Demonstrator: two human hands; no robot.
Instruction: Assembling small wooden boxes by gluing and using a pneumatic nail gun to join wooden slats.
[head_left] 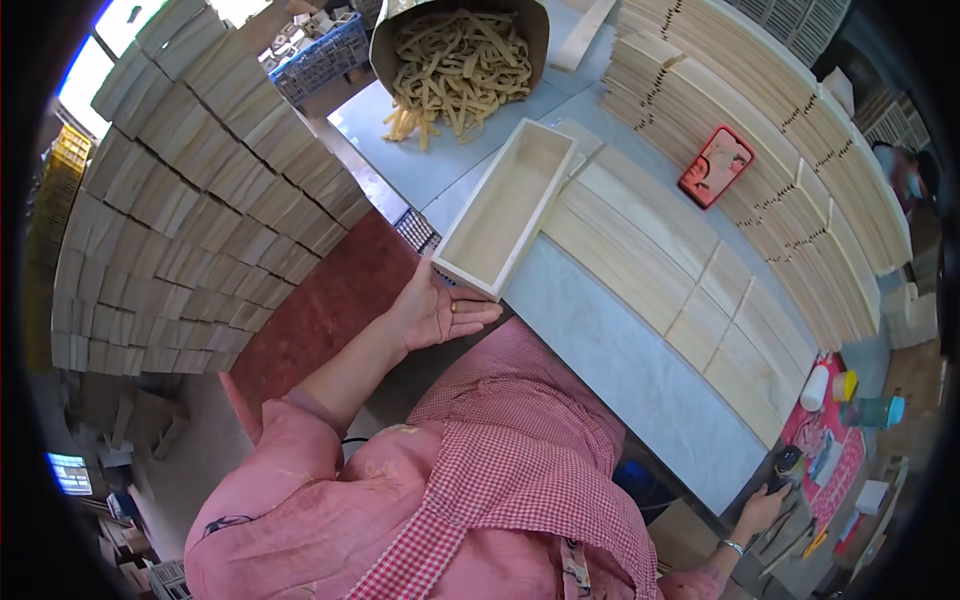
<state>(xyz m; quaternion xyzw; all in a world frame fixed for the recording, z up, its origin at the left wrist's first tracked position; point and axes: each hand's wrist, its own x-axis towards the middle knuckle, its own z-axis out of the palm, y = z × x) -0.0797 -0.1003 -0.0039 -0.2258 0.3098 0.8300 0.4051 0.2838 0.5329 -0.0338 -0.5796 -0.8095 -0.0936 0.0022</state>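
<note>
A long, open pale wooden box (pixel 505 212) lies at the table's left edge, its near end by my body. My left hand (pixel 437 312) is at that near end, palm up, thumb along the corner and fingers stretched out under the end. Low on the right, my right hand (pixel 762 510) closes round a dark tool with a rounded end (pixel 788 462), too small to name more exactly. Next to the box, pale wooden boards (pixel 640 235) lie in rows on the light blue-grey table (pixel 620 345).
A sack of yellowish strips (pixel 460 65) stands at the far left of the table. Stacked boards (pixel 740 110) line its far side, with a red-cased phone (pixel 717 167) against them. Piled wooden pieces (pixel 200 200) rise at left. A turquoise-lidded jar (pixel 873 411) stands at right.
</note>
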